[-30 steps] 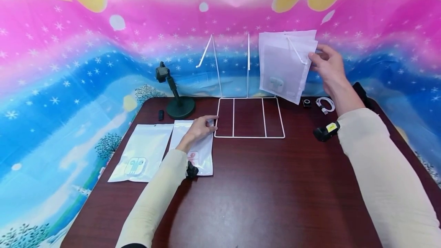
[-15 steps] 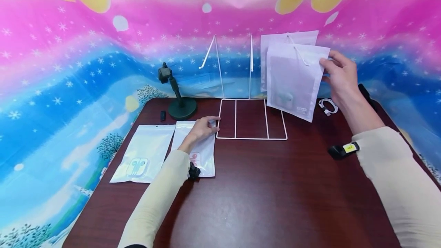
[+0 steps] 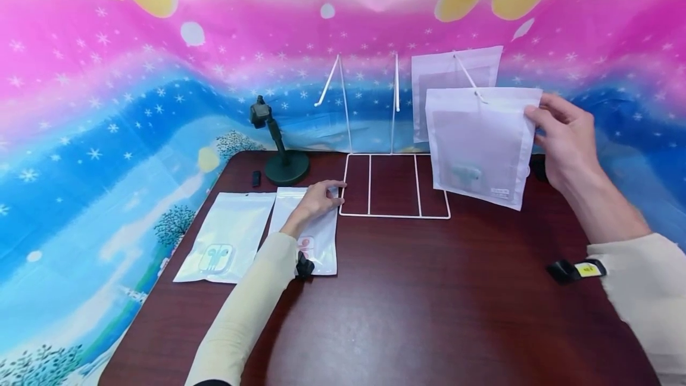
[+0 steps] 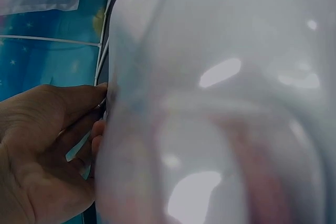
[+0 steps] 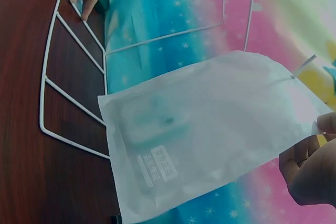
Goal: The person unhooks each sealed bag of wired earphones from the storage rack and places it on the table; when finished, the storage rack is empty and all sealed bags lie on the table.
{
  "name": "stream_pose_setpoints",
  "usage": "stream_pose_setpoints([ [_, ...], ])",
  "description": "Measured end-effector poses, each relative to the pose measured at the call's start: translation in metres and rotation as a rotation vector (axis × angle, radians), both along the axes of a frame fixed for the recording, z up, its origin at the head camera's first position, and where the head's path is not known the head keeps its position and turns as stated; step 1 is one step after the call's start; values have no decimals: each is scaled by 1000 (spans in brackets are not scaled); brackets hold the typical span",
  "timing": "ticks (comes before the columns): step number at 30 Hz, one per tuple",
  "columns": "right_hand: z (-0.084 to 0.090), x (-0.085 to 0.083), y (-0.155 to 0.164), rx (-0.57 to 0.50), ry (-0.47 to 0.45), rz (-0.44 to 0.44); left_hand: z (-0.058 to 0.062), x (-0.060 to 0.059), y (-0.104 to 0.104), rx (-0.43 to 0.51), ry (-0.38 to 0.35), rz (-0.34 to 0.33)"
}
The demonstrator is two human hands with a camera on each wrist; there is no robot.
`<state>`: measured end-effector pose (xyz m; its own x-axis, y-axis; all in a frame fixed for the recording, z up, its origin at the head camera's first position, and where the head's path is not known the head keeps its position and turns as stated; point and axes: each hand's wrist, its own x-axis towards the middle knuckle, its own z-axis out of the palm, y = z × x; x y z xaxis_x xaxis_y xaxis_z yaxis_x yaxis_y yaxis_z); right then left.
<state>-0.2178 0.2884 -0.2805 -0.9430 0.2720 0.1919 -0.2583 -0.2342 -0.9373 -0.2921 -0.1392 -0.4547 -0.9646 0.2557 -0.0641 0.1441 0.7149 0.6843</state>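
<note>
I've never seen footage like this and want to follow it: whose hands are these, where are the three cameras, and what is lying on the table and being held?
A person works with bare hands, filmed by one camera on the head and one on each wrist. In the head view, the right hand pinches a frosted white pouch by its top corner, at the hook of a white wire rack; a second pouch hangs behind. The right wrist view shows that held pouch close up. The left hand rests on a glossy pouch lying flat on the dark table, which fills the left wrist view. Another flat pouch and a small black stand lie nearby.
</note>
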Motion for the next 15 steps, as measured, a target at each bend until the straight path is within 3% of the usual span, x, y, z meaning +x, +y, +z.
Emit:
stream_pose_setpoints([
  [7,0,19,4,-33,41,68,-1,0,1,7,-3,11],
  [15,3,30,4,-88,77,84,-1,0,-1,19,-3,7],
])
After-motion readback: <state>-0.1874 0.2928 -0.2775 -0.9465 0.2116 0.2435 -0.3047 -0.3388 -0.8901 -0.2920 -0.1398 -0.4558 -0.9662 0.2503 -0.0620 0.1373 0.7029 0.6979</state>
